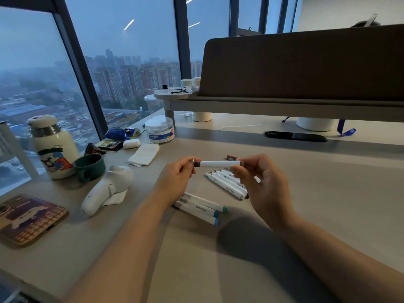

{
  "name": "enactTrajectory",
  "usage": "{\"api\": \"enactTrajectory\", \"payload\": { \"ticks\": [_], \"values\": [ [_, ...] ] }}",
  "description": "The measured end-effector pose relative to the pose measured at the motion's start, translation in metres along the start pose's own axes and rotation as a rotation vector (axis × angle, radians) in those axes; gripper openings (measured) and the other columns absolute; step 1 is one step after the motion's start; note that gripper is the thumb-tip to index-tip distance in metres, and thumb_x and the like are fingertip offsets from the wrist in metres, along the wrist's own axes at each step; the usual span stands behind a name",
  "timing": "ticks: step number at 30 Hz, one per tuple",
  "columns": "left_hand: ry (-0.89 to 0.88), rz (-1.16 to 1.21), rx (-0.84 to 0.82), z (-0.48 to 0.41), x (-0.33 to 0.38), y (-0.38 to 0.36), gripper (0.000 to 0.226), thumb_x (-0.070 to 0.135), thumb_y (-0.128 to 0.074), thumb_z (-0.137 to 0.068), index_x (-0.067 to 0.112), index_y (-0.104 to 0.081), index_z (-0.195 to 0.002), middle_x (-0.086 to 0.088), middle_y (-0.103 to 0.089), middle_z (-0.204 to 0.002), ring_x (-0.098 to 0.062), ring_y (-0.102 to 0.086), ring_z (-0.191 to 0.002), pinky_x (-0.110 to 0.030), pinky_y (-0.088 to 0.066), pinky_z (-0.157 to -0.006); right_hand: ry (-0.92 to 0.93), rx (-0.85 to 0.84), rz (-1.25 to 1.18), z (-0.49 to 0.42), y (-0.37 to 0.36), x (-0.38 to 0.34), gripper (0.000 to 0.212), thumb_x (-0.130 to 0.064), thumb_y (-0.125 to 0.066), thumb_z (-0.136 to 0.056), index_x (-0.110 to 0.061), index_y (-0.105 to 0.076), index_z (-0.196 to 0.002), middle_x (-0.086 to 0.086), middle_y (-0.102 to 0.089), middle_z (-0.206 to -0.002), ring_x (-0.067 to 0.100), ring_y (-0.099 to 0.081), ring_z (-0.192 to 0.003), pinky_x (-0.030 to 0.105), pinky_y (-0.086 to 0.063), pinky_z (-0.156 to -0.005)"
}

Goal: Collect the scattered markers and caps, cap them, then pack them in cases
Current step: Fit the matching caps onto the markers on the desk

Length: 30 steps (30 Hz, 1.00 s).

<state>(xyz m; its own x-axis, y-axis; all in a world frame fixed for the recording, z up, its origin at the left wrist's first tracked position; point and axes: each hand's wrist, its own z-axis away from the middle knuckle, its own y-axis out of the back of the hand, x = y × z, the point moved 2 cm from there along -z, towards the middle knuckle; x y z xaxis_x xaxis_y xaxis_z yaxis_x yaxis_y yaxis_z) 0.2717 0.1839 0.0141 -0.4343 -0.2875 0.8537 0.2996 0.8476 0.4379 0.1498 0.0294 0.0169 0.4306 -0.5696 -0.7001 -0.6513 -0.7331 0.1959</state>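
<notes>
Pinching slim white marker [218,164] level | left hand [175,178], right hand [262,182] grip brown ends

Desk [218,270] bears markers [200,208], phone [28,219], bottle [53,147], mug [88,166].

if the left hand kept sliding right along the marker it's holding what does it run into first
Most likely the right hand, which pinches the other end of the same marker. The left hand grips the brown-capped end, and only the white barrel lies between them.
</notes>
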Motion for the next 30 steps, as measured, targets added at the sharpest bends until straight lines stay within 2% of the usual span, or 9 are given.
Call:
{"api": "enactTrajectory", "payload": {
  "ticks": [5,13,15,18,21,23,26,28,30],
  "values": [
    [-0.053,0.116,0.04,0.002,0.008,0.006,0.022,0.025,-0.041,-0.099,0.03,-0.062,-0.098,-0.008,-0.059,-0.089,-0.014,-0.053,-0.082,-0.026,-0.049,-0.08,-0.002,0.059,0.017,-0.004,0.006,0.004,0.009,-0.038,-0.06,-0.079,-0.035,-0.053,-0.083,-0.016,-0.059,-0.071,0.004,-0.053,-0.065,0.012,-0.043,-0.06],
    [-0.035,0.28,0.018,0.006,0.014,0.007,0.021,0.027,-0.043,-0.097,0.02,-0.063,-0.098,-0.005,-0.055,-0.081,-0.015,-0.053,-0.078,-0.029,-0.051,-0.082,-0.011,0.096,0.045,-0.005,0.01,0.012,0.018,-0.038,-0.058,-0.079,-0.027,-0.056,-0.093,-0.011,-0.062,-0.08,0.019,-0.059,-0.076,0.022,-0.05,-0.07],
    [-0.047,0.274,0.02,0.006,0.014,0.007,0.02,0.025,-0.044,-0.097,0.021,-0.063,-0.099,-0.003,-0.059,-0.084,-0.013,-0.055,-0.08,-0.026,-0.051,-0.081,-0.004,0.098,0.029,-0.005,0.01,0.013,0.018,-0.037,-0.059,-0.079,-0.027,-0.057,-0.095,-0.013,-0.062,-0.082,0.015,-0.06,-0.077,0.022,-0.051,-0.072],
    [-0.066,0.247,0.017,0.006,0.013,0.007,0.018,0.021,-0.046,-0.096,0.026,-0.063,-0.099,0.004,-0.065,-0.091,-0.007,-0.061,-0.087,-0.018,-0.053,-0.079,0.021,0.088,0.032,-0.004,0.008,0.014,0.019,-0.028,-0.062,-0.081,-0.024,-0.057,-0.099,-0.017,-0.06,-0.085,0.001,-0.059,-0.08,0.011,-0.048,-0.074],
    [-0.049,0.267,0.007,0.005,0.01,0.007,0.019,0.017,-0.048,-0.096,0.025,-0.065,-0.099,0.007,-0.066,-0.094,-0.009,-0.062,-0.092,-0.021,-0.053,-0.083,0.056,0.078,0.038,-0.003,0.007,0.014,0.028,-0.008,-0.069,-0.083,-0.026,-0.056,-0.099,-0.017,-0.06,-0.084,-0.005,-0.058,-0.079,0.008,-0.046,-0.075],
    [-0.018,0.258,-0.012,0.003,0.008,0.008,0.019,0.016,-0.047,-0.097,0.022,-0.065,-0.099,0.003,-0.066,-0.095,-0.012,-0.062,-0.093,-0.025,-0.052,-0.085,0.058,0.022,0.061,-0.002,0.007,0.013,0.034,-0.008,-0.069,-0.084,-0.035,-0.053,-0.095,-0.016,-0.059,-0.083,-0.002,-0.058,-0.079,0.009,-0.046,-0.073],
    [0.063,0.15,0.007,-0.003,-0.001,0.011,0.02,0.018,-0.044,-0.098,0.022,-0.064,-0.095,-0.002,-0.066,-0.096,-0.012,-0.059,-0.089,-0.025,-0.049,-0.083,0.001,-0.145,0.263,-0.001,0.003,0.02,0.016,-0.025,-0.07,-0.085,-0.033,-0.057,-0.089,-0.016,-0.058,-0.081,0.004,-0.056,-0.078,0.018,-0.048,-0.071],
    [0.129,0.01,0.07,-0.007,-0.008,0.014,0.019,0.022,-0.043,-0.099,0.023,-0.061,-0.095,-0.004,-0.064,-0.097,-0.015,-0.056,-0.086,-0.03,-0.048,-0.081,-0.059,-0.267,0.453,-0.002,0.002,0.026,0.009,-0.037,-0.067,-0.085,-0.033,-0.059,-0.086,-0.019,-0.055,-0.08,0.003,-0.052,-0.079,0.03,-0.048,-0.078],
    [0.181,-0.118,0.139,-0.01,-0.013,0.017,0.017,0.025,-0.042,-0.099,0.023,-0.058,-0.093,-0.006,-0.061,-0.096,-0.018,-0.054,-0.084,-0.032,-0.045,-0.075,-0.116,-0.338,0.526,-0.003,0.002,0.027,0.01,-0.042,-0.064,-0.086,-0.036,-0.056,-0.082,-0.025,-0.049,-0.079,-0.001,-0.046,-0.08,0.032,-0.043,-0.087]
  ]
}}
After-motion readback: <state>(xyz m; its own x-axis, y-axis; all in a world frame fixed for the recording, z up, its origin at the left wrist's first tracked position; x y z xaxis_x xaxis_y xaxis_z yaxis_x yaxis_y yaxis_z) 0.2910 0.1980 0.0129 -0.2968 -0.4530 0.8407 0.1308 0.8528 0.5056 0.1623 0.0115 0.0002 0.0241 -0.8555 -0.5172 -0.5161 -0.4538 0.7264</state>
